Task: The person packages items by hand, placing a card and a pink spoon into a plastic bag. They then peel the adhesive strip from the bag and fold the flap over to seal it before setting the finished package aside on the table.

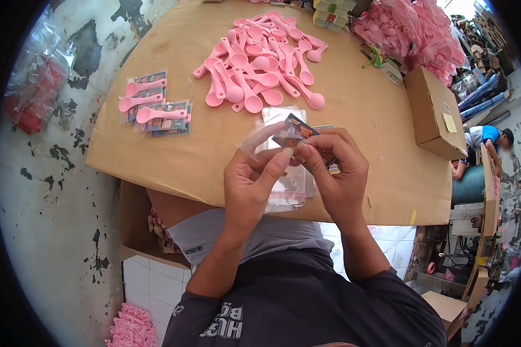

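Both of my hands meet over the near middle of the table. My left hand [250, 176] pinches a clear plastic bag [256, 139], its thumb and fingers close to the card's edge. A dark blue printed card [298, 127] with orange lettering is gripped by my right hand [344, 170], thumb on its face; its lower part is hidden by the fingers. Below the hands lies a stack of clear plastic bags [286, 195]. Beyond them, pink measuring spoons [260, 63] form a big heap. To the left, several bagged cards [171, 130] have pink spoons on top.
The brown table [139, 153] has a cardboard box [434, 115] at its right edge. Behind it sit a large bag of pink spoons [411, 34] and some plastic containers [331, 14]. A peeling wall stands left. Another person [486, 141] bends over at the far right.
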`<state>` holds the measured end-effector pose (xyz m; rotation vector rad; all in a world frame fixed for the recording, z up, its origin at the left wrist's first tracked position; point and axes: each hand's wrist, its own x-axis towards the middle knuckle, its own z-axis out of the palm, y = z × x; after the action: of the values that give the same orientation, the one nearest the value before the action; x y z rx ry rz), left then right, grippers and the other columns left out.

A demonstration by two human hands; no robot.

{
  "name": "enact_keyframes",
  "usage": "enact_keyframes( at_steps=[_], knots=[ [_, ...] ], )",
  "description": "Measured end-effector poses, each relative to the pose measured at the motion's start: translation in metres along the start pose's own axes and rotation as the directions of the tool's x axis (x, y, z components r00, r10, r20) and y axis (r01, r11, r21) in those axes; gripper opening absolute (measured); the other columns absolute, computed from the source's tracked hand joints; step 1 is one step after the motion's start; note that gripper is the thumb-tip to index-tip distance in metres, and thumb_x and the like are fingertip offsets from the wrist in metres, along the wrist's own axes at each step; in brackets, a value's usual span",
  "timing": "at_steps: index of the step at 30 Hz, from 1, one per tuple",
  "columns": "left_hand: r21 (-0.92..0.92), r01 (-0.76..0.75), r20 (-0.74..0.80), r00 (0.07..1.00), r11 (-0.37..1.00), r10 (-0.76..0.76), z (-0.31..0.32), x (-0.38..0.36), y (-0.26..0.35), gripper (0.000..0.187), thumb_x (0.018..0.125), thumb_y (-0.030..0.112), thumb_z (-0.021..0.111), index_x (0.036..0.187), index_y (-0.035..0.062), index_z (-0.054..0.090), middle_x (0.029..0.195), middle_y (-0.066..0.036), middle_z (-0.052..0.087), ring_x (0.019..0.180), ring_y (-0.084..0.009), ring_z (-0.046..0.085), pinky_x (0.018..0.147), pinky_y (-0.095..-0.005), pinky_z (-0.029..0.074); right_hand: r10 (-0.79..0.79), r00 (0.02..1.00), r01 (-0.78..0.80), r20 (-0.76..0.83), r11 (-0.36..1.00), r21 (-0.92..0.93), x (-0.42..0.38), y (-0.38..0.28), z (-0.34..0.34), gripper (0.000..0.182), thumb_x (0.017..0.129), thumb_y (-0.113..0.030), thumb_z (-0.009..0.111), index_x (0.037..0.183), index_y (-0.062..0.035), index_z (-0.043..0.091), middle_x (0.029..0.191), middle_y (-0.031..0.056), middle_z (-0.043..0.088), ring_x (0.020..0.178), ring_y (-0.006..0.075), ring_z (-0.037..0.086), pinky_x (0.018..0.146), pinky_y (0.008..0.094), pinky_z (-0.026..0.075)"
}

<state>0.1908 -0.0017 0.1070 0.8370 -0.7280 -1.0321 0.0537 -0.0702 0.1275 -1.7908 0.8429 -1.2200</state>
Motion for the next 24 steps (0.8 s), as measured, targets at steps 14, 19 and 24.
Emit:
enact_keyframes(
  at_steps=[14,19,24],
  knots=[
    [-0.296,0.003,-0.186,0.981,0.955,-0.061,-0.014,0.012,0.000,0.036,0.099,0.010,0.067,0.132,-0.0018,0.060,0.113,-0.022,0.072,0.105,-0.0284,0.072,0.088,-0.0360,0.060,0.139,0.987,-0.144,0.083,0.988,0.053,0.007,0.000,-0.029,0.028,0.099,-0.006,0.065,0.127,-0.0030,0.062,0.100,0.0029,0.070,0.077,0.0032,0.059,0.060,0.0182,0.044],
    [-0.293,-0.017,-0.228,0.972,0.956,-0.053,-0.012,0.015,0.000,0.039,0.099,0.009,0.067,0.135,-0.0021,0.057,0.120,-0.023,0.070,0.109,-0.0299,0.071,0.088,-0.0363,0.061,0.284,0.951,-0.304,0.125,0.934,0.189,-0.006,-0.007,-0.029,0.051,0.099,-0.006,0.066,0.145,-0.0029,0.044,0.104,0.0092,0.070,0.079,0.0040,0.063,0.057,0.0166,0.045],
    [-0.344,0.016,-0.177,0.981,0.939,-0.082,-0.003,0.013,-0.001,0.042,0.099,0.008,0.066,0.138,-0.0037,0.054,0.126,-0.026,0.066,0.114,-0.0308,0.069,0.092,-0.0383,0.060,0.328,0.937,-0.348,0.118,0.892,0.289,-0.004,-0.012,-0.021,0.051,0.098,-0.007,0.067,0.143,-0.0010,0.043,0.106,0.0111,0.071,0.076,0.0048,0.065,0.053,0.0161,0.045]
  ],
)
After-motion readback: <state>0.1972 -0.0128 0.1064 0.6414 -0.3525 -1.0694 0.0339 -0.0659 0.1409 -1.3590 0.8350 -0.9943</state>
